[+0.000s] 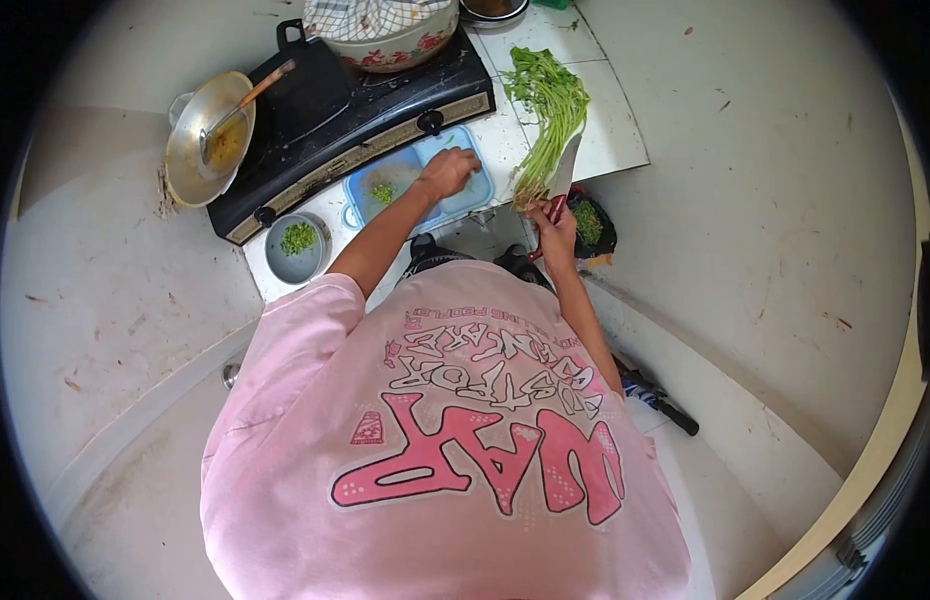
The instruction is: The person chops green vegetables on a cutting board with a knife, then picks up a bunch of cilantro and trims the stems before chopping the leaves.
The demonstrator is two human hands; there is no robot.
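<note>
My right hand grips a kitchen knife by its red handle, blade pointing away from me. The blade lies beside the root end of a bunch of leafy green herbs on the white tiles. My left hand is over the right part of a blue cutting board, its fingers bent and close together. Whatever those fingers hold, if anything, is too small to make out. Chopped greens lie on the board's left part. More chopped greens sit in a grey bowl to the left.
A black gas stove stands behind the board. On its left is a wok with a wooden-handled spatula; a cloth-covered floral pot stands at the back. Below the counter's right edge hangs a dark bag with green scraps.
</note>
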